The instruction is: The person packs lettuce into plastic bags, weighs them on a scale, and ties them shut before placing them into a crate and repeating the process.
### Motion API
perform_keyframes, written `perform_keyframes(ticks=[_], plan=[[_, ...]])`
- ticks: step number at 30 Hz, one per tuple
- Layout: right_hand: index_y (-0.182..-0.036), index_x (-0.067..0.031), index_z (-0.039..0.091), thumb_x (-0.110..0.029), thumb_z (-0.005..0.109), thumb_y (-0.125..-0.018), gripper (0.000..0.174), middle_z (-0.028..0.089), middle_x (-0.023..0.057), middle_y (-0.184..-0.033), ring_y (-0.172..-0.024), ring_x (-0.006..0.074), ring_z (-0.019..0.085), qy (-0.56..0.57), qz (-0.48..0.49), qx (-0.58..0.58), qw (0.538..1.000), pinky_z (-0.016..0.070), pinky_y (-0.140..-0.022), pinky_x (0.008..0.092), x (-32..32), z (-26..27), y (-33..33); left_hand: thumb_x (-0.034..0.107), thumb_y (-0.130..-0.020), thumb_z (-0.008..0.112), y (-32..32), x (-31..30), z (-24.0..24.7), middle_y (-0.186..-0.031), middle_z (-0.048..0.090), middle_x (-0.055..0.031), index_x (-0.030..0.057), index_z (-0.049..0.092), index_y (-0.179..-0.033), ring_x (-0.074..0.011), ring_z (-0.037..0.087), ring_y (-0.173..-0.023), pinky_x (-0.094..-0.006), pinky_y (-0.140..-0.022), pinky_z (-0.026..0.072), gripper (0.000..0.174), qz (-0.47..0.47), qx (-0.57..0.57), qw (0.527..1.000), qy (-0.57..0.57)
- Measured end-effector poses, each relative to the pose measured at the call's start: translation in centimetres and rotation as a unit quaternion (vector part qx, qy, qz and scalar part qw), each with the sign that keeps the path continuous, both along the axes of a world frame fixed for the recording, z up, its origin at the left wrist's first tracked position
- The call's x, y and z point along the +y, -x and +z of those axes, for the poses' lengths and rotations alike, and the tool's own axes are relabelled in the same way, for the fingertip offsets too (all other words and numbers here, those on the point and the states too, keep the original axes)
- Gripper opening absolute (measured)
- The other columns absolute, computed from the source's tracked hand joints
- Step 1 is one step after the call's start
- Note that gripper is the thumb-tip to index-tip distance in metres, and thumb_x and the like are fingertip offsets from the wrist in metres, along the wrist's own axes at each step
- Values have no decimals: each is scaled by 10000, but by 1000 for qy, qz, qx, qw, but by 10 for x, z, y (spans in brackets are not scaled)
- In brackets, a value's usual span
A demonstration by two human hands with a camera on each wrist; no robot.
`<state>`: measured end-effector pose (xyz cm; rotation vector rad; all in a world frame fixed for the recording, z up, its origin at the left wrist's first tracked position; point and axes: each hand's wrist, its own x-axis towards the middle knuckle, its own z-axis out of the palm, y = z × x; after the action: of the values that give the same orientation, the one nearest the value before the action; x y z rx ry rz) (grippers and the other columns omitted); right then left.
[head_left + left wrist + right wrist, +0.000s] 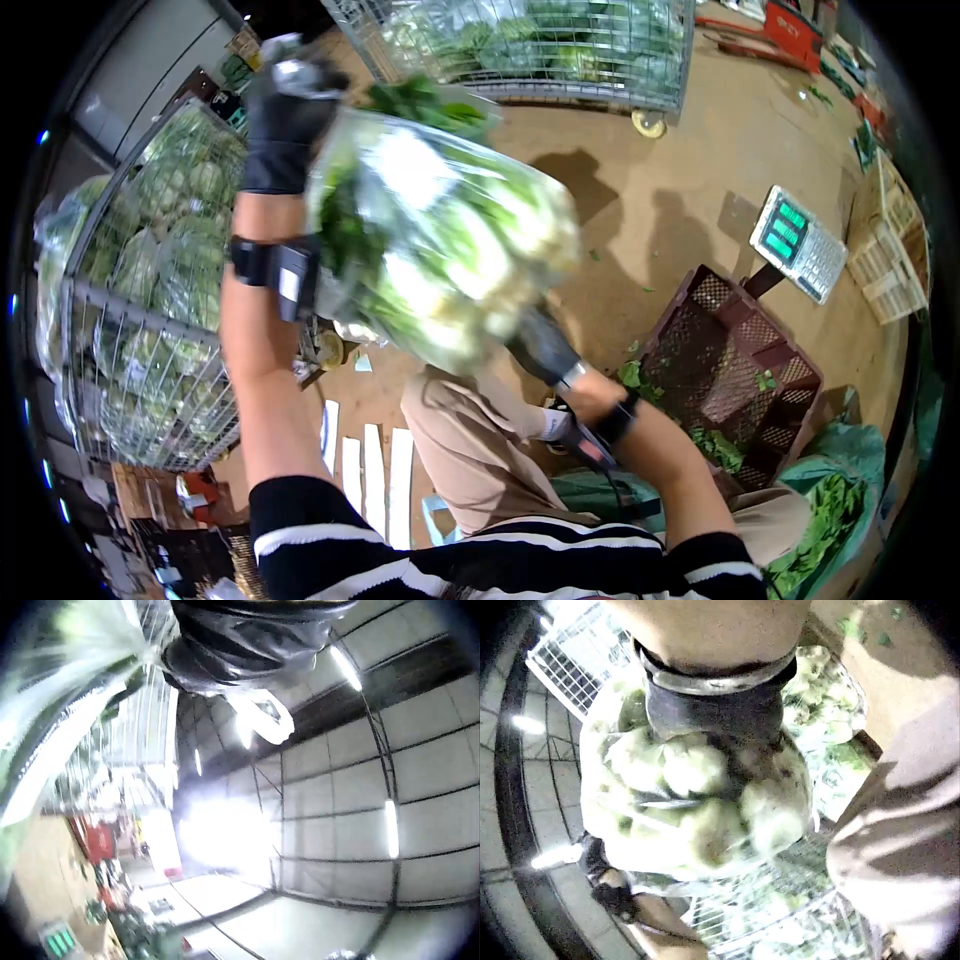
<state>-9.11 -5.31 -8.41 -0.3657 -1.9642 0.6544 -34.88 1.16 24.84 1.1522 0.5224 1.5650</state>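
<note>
A clear plastic bag packed with leafy greens with pale, thick stem bases, likely bok choy, is held up in front of the body, tilted. My black-gloved left hand grips its gathered neck at the upper left. In the left wrist view the plastic bunches up at that glove, and a white loop sticks out beyond it. At the stem end, my gloved right hand bears against the bag from below. The right wrist view has this glove against the stem bases, its fingers largely hidden.
Wire cages of bagged greens stand left and ahead. To the right are a maroon crate with leaf scraps, a scale with a lit display and a pale crate. Greens lie in a green sack at lower right.
</note>
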Motion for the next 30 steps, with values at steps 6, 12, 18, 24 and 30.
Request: perform_keyframes(ticks=[6, 12, 18, 24, 30], plan=[[-1273, -74, 265, -334, 523, -799, 598, 320, 197, -1264, -1145, 264, 354, 315, 314, -229, 866, 319, -935, 339, 38, -25, 83, 123, -632, 637, 154, 24, -70, -635, 548, -104, 31, 473, -894, -267, 553, -618, -355, -544, 442, 323, 586, 672, 398, -215], [-1243, -22, 301, -175, 545, -802, 526, 382, 142, -1233, -1128, 226, 381, 533, 283, -62, 795, 347, -913, 327, 70, -4, -102, 165, -719, 511, 178, 9, -296, -950, 496, -180, 25, 488, -1007, -319, 483, -871, -374, -750, 379, 321, 588, 658, 433, 184], [-1161, 5, 423, -148, 557, -793, 420, 526, 98, -1047, -941, 142, 496, 601, -130, -34, 788, 395, -811, 262, 4, 25, -283, 250, -779, 421, 248, 10, -392, -1166, 425, -203, 61, 467, -1124, -367, 385, -1080, -387, -893, 320, 396, 448, 705, 512, 201], [-1140, 13, 441, -132, 508, -823, 356, 500, 101, -1088, -969, 174, 483, 542, -296, 5, 786, 391, -841, 298, -115, 47, -359, 408, -712, 567, 146, -33, -337, -1217, 353, -251, 42, 358, -1213, -347, 299, -1165, -385, -954, 254, 655, 557, 584, 570, 154], [-1154, -13, 436, -190, 430, -854, 348, 478, 114, -1144, -1073, 246, 426, 502, -393, -70, 767, 369, -883, 314, -202, 15, -421, 470, -716, 574, 86, -70, -438, -1265, 312, -213, 46, 346, -1218, -316, 349, -1136, -430, -924, 303, 695, 633, 659, 243, 325]])
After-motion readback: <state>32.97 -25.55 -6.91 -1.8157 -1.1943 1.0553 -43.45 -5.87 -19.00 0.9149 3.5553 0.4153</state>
